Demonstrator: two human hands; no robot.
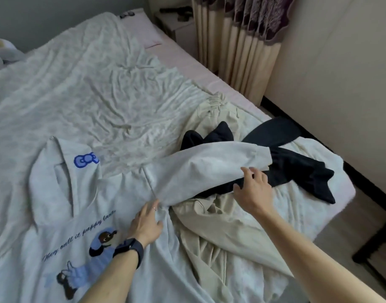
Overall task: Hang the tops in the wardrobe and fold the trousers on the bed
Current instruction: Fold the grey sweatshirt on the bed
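— Where is the top?
— The pale grey sweatshirt [78, 215] lies spread, print side up, on the bed [100, 84]. Its sleeve [209, 167] stretches to the right over a dark garment [297, 171] and beige trousers [220, 226].
— And the left hand?
— The left hand [146, 224], a watch [133, 248] on its wrist, rests flat on the sweatshirt where the sleeve joins the body. Its fingers [151, 206] are straight and hold nothing.
— The right?
— The right hand [253, 189] is at the sleeve's lower edge. Its fingers [247, 171] are spread and loosely bent, with the tips touching the cloth, not closed round it.
— The trousers?
— Crumpled and unfolded near the bed's right edge, partly under the sleeve and the dark garment.
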